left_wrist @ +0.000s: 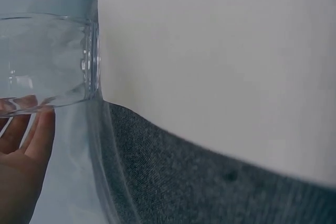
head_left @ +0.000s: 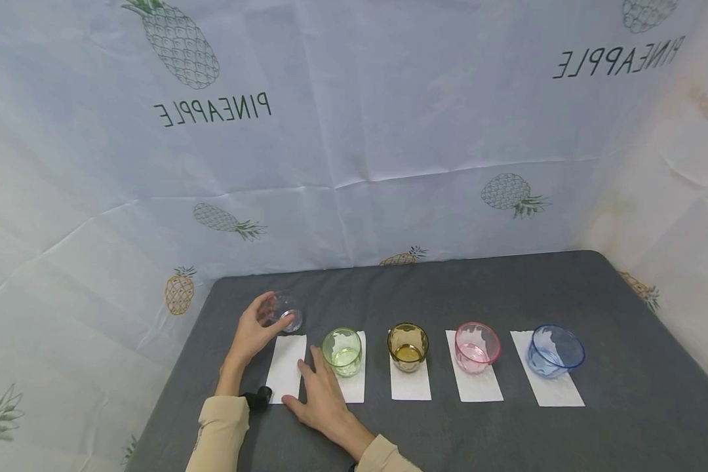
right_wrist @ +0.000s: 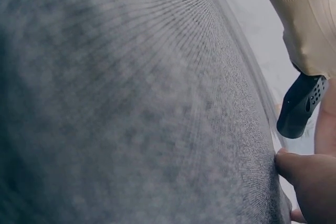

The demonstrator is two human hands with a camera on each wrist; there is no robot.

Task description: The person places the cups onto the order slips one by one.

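In the head view my left hand [head_left: 256, 329] holds a clear glass cup [head_left: 290, 305] by its side, thumb and fingers around it, beyond a white paper sheet [head_left: 286, 357]. The left wrist view shows the clear cup [left_wrist: 47, 56] close up, with fingers [left_wrist: 43, 135] against its wall, and the white sheet [left_wrist: 210, 61] beside it. My right hand [head_left: 324, 401] lies low with fingers spread, thumb and index fingertip at the sheet's right edge. Its other fingers reach toward a green glass cup [head_left: 342, 352]. In the right wrist view only part of the right hand [right_wrist: 310, 182] shows.
Amber [head_left: 408, 347], pink [head_left: 476, 349] and blue [head_left: 554, 352] glass cups stand in a row to the right, each on its own white sheet. A dark grey cloth covers the table [head_left: 478, 439]. Behind it hangs a pineapple-print curtain [head_left: 354, 131].
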